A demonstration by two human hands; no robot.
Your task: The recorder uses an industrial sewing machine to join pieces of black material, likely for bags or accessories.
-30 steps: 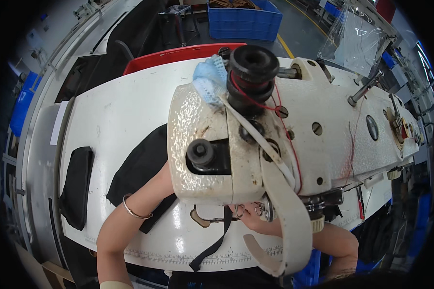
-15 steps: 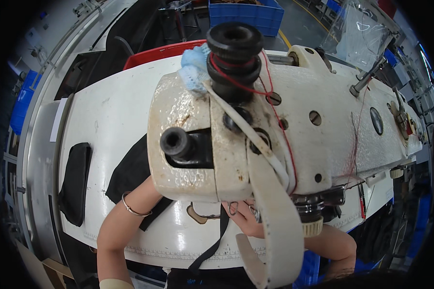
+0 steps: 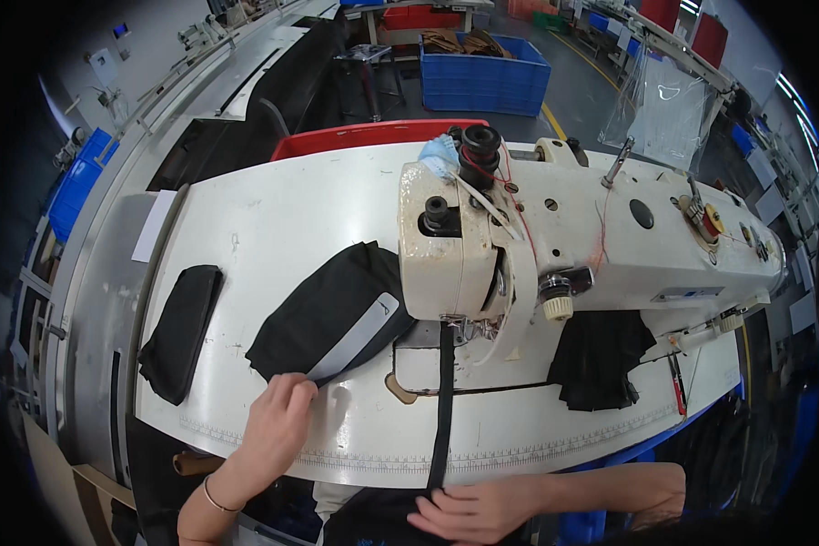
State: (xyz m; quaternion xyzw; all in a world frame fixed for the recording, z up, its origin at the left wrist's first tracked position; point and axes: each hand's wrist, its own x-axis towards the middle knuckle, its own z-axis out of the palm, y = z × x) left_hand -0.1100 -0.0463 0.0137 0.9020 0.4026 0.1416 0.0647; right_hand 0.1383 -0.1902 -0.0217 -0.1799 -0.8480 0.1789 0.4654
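My left hand [image 3: 278,423] pinches the near edge of a black fabric piece [image 3: 311,314] with a grey band [image 3: 355,332], lying left of the white sewing machine [image 3: 632,250]. My right hand [image 3: 469,510] is at the table's front edge, loosely bent fingers apart over black fabric and touching the lower part of a narrow black strap [image 3: 444,409], which runs up under the presser foot [image 3: 460,329]. A smaller black folded piece [image 3: 177,332] lies at the left. A dark fabric pile [image 3: 596,359] sits under the machine arm.
A red bin [image 3: 373,132] stands behind the white table [image 3: 246,200]. A blue crate [image 3: 482,77] holding brown material is on the floor beyond. A red-handled tool [image 3: 676,382] lies at the right. A metal rail [image 3: 150,282] borders the table's left side.
The view has pulled back from the machine head. My left hand has moved from behind the head down-left to the fabric's near edge; my right hand has moved down to the table's front.
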